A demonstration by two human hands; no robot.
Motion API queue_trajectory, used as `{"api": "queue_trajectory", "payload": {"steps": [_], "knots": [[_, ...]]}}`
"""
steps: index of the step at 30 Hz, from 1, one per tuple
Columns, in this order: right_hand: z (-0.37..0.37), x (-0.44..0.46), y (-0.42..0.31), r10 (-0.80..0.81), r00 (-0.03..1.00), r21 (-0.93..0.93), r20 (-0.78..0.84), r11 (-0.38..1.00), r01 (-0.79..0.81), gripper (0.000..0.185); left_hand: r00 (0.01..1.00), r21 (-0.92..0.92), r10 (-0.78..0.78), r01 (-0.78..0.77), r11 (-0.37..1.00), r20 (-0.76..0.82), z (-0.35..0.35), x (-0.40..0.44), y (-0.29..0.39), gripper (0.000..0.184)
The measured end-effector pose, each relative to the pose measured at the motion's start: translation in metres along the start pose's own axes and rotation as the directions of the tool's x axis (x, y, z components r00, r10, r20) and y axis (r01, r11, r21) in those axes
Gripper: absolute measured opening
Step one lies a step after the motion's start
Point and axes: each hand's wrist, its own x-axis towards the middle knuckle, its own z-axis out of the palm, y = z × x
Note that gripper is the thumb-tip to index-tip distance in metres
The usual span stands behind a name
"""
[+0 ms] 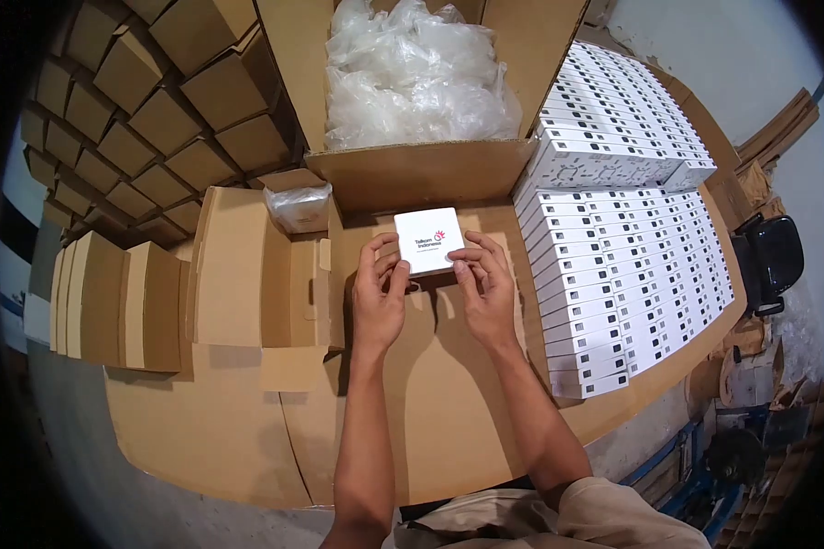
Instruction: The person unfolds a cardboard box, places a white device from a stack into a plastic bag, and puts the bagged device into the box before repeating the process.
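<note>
A small white square box (428,240) with "Telkom Indonesia" and a red logo on its top is held between both hands, over the cardboard-covered table (439,366). My left hand (380,291) grips its left edge with thumb and fingers. On the right edge, my right hand (485,285) holds it near the lower corner. To the left stands an open brown carton (229,265), with a plastic-wrapped item (299,209) in its upper right part.
Stacked white boxes (613,274) fill the right side. A large carton (412,169) of clear plastic bags (412,82) stands at the back. Brown cartons (146,119) are piled at back left, with more (101,293) at far left. A black chair (774,256) is at far right.
</note>
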Motion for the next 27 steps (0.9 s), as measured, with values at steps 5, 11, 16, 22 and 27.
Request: {"api": "queue_trajectory", "payload": {"steps": [5, 11, 16, 22, 27], "knots": [[-0.009, -0.001, 0.013, 0.041, 0.999, 0.066, 0.012, 0.997, -0.041, 0.018, 1.0, 0.03, 0.001, -0.001, 1.0, 0.003, 0.001, 0.0, -0.009, 0.049], [-0.016, 0.002, 0.008, -0.001, 1.0, -0.125, -0.028, 0.992, -0.003, 0.025, 0.999, 0.215, 0.036, -0.037, 0.976, 0.01, 0.0, 0.001, -0.018, 0.043], [-0.018, 0.003, 0.013, -0.014, 1.0, -0.17, -0.023, 0.985, 0.01, 0.024, 1.0, 0.295, -0.006, 0.005, 0.956, 0.002, 0.002, -0.002, -0.003, 0.043], [-0.018, 0.004, 0.006, -0.011, 1.0, -0.238, -0.013, 0.971, 0.007, 0.024, 1.0, 0.41, 0.03, -0.024, 0.912, -0.007, 0.001, -0.003, -0.005, 0.04], [-0.019, 0.003, 0.008, -0.011, 1.0, -0.259, -0.002, 0.966, 0.01, 0.024, 0.997, 0.465, 0.081, -0.068, 0.883, -0.008, 0.002, -0.004, -0.006, 0.04]]}}
